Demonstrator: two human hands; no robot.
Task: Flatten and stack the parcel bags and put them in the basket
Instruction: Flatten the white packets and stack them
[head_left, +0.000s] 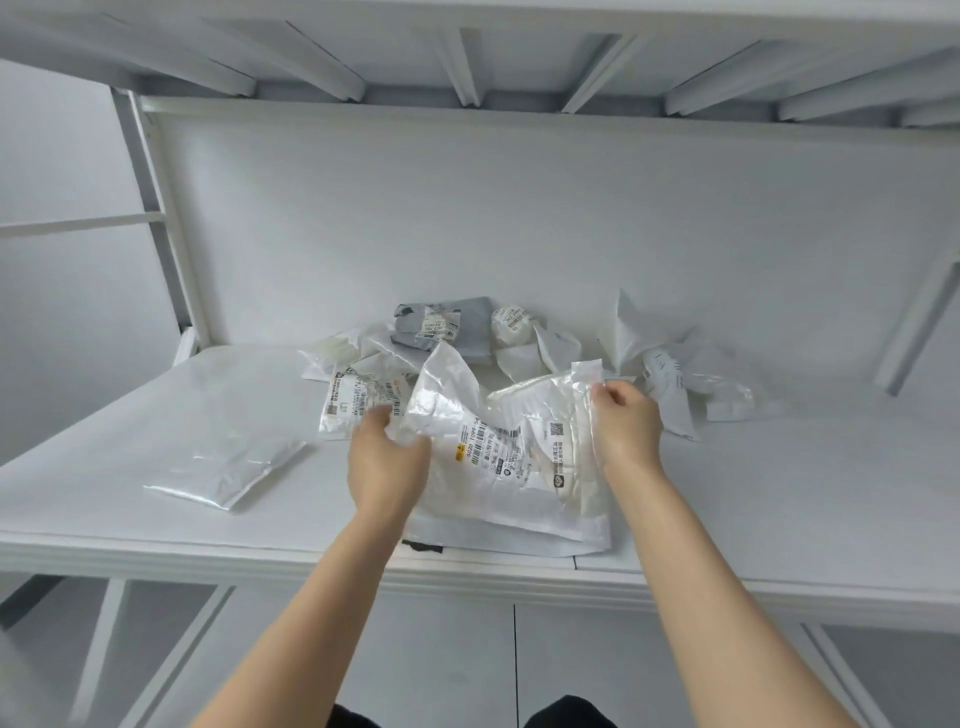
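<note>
**Both hands on one bag as the flat pile builds at the table's edge**

A person stands at a white table (130, 415) and works a labelled white parcel bag (519, 467) stretched between two bare hands. The left hand (387, 457) grips the bag's left edge about midway along it, with the fingers curled into the plastic. The right hand (626, 421) pinches the far right corner between thumb and fingertips.

The bag's near half lies on a small stack of flat bags (519, 538) at the table's front edge. Its long axis appears to run away from the person, towards the heap of crumpled bags (467, 332) at the back.

The far left corner (447, 384) stands up in a crumpled peak just beyond the left hand's knuckles. This puts the left hand nearer to the part that most needs pressing down, while the right hand's pinch looks placed to hold the sheet taut.

One flattened bag (228, 467) lies apart to the left. No basket is in view, so most of the job appears to remain.
</note>
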